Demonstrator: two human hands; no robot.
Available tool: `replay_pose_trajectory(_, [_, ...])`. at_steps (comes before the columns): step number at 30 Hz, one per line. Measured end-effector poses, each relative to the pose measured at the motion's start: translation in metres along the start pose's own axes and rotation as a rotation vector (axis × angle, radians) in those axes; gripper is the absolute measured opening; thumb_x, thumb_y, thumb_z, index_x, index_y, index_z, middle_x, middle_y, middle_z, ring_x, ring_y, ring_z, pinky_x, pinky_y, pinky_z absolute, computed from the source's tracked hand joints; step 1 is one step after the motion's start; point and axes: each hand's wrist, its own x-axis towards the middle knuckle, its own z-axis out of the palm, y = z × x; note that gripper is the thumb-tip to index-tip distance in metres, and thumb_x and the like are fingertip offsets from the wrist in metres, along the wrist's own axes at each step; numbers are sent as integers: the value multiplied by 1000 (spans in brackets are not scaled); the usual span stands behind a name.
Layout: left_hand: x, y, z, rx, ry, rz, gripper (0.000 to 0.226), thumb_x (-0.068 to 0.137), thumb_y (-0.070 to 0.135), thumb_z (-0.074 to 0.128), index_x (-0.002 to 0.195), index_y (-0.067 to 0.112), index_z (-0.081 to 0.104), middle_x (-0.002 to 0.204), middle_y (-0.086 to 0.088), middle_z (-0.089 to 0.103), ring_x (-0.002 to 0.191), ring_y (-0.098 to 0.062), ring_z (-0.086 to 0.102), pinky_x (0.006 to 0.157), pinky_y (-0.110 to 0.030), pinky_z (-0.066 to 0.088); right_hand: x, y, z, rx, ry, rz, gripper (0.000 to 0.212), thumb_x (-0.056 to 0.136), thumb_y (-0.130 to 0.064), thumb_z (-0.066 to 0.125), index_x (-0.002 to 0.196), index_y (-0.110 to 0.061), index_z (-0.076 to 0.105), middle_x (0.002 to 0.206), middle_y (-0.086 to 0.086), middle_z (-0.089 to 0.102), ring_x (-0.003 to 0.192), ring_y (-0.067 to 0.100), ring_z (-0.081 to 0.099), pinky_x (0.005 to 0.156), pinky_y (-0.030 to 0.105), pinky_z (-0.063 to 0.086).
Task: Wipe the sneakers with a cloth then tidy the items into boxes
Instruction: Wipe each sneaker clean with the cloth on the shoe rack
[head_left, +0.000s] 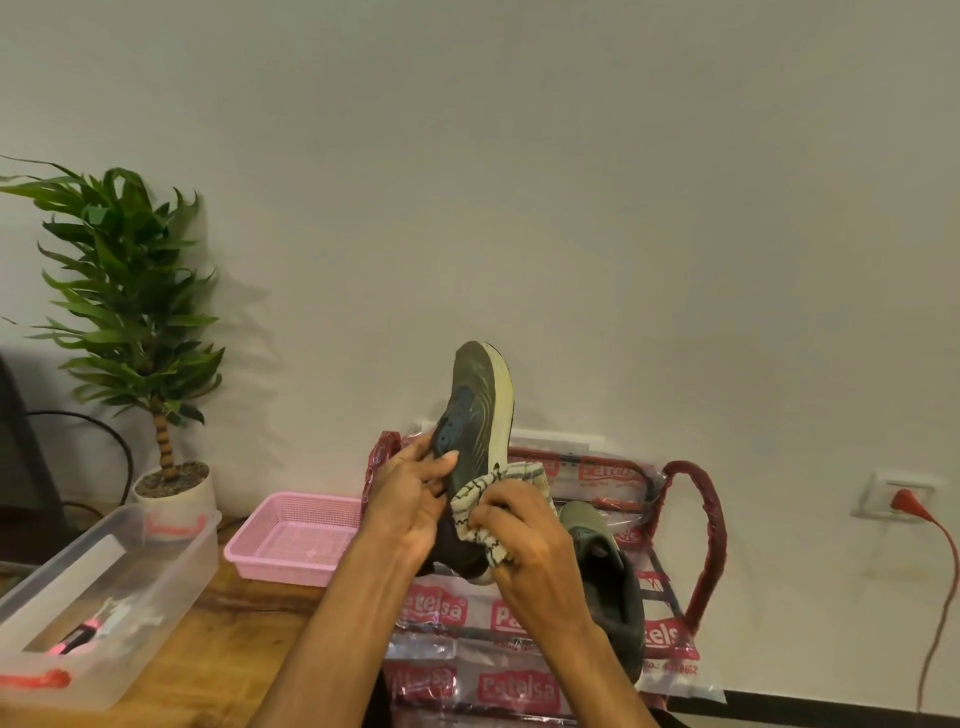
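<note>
My left hand (408, 501) grips a dark olive sneaker (478, 410) held upright above the table, toe up, with its pale sole edge facing right. Against the sneaker's lower side, my right hand (524, 540) holds a bunched cream cloth with dark stripes (483, 499). The second sneaker (608, 571), olive and grey, lies on the clear plastic bag (519, 686) with red printing, just right of my right hand.
A pink mesh tray (291, 540) sits left of my hands. A clear plastic box (93, 582) with small items inside stands at the front left on the wooden table (249, 639). A potted plant (156, 364) stands by the wall. A red cable (940, 597) hangs from the wall socket at right.
</note>
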Motion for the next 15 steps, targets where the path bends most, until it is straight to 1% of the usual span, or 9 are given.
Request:
replay_pose_trajectory(2, [0, 6, -2, 25, -6, 1, 31, 89, -13, 50, 109, 6, 64, 88, -11, 74, 73, -19, 71, 63, -29, 58, 1, -7, 2, 25, 50, -6, 7, 82, -4, 67, 88, -7, 69, 99, 3, 62, 97, 17, 57, 82, 27, 50])
replay_pose_trajectory(3, [0, 7, -3, 35, -9, -5, 31, 88, -14, 50, 109, 4, 64, 87, -11, 74, 72, -19, 71, 61, -27, 58, 3, -9, 3, 40, 82, 14, 9, 84, -7, 63, 90, -6, 70, 101, 4, 62, 98, 17, 57, 84, 27, 50])
replay_pose_trajectory(4, [-1, 7, -4, 40, -17, -14, 31, 87, -14, 51, 109, 3, 65, 88, -12, 74, 74, -20, 71, 63, -27, 59, 7, -9, 3, 56, 111, 46, 12, 85, -7, 60, 92, -6, 70, 102, 4, 62, 100, 18, 57, 85, 27, 50])
replay_pose_trajectory(6, [-5, 3, -7, 41, -39, -36, 33, 86, -14, 52, 110, 3, 65, 96, -15, 73, 81, -23, 70, 72, -29, 58, 16, -2, 2, 57, 145, 119, 23, 77, 6, 62, 95, -6, 70, 105, 4, 62, 101, 18, 56, 85, 28, 50])
replay_pose_trajectory(8, [-8, -2, -10, 29, -51, -48, 35, 84, -14, 54, 112, 3, 65, 99, -15, 73, 86, -24, 69, 75, -31, 56, 24, 5, 3, 29, 122, 148, 37, 68, 17, 67, 96, -7, 70, 106, 3, 62, 101, 17, 56, 85, 28, 50])
replay_pose_trajectory(10, [-9, -5, -11, 17, -59, -51, 35, 83, -14, 54, 112, 3, 65, 98, -13, 74, 85, -24, 70, 72, -31, 58, 26, 7, 2, 15, 106, 154, 41, 66, 20, 68, 96, -8, 70, 106, 3, 62, 101, 16, 56, 86, 24, 48])
replay_pose_trajectory(12, [-9, -5, -13, 28, -70, -49, 36, 83, -15, 54, 112, 3, 65, 95, -12, 74, 82, -23, 71, 68, -30, 59, 26, 8, 2, 29, 108, 199, 43, 66, 19, 65, 98, -9, 70, 108, 1, 62, 104, 15, 56, 88, 20, 45])
replay_pose_trajectory(15, [-11, -6, -12, 67, -93, -68, 38, 80, -14, 56, 113, 3, 64, 96, -12, 75, 83, -23, 72, 69, -33, 58, 35, 17, 1, 0, 121, 295, 47, 68, 18, 65, 105, -12, 71, 112, 0, 61, 107, 15, 54, 89, 22, 47])
